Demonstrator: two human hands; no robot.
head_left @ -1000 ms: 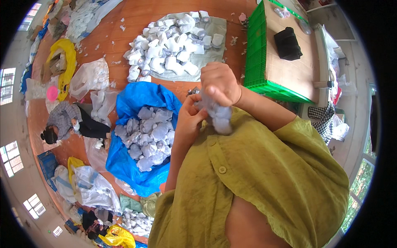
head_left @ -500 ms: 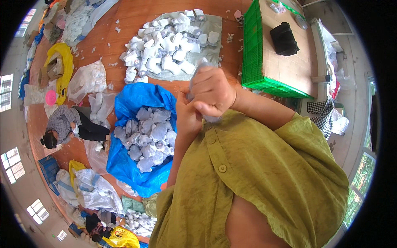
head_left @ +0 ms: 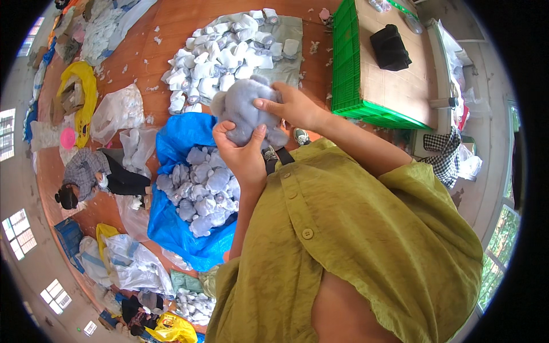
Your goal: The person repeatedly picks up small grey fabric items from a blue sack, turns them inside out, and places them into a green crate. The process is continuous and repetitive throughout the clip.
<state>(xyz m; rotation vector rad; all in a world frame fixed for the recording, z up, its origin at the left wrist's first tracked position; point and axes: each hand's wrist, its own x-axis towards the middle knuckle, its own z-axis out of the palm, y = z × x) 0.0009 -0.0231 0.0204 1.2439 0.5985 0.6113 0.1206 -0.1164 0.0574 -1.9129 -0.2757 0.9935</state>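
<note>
At centre frame, my left hand and right hand clasp a soft grey plush toy. Loosening either grip, I judge, could drop it into the blue plastic sack below.

Grey plush toy: soft, rounded, pale lilac-grey fabric, lumpy stuffed body with a small rounded ear or limb at its upper left. Held up in the air above the blue sheet, over the upper edge of the heap of similar grey plush pieces lying there.
</note>
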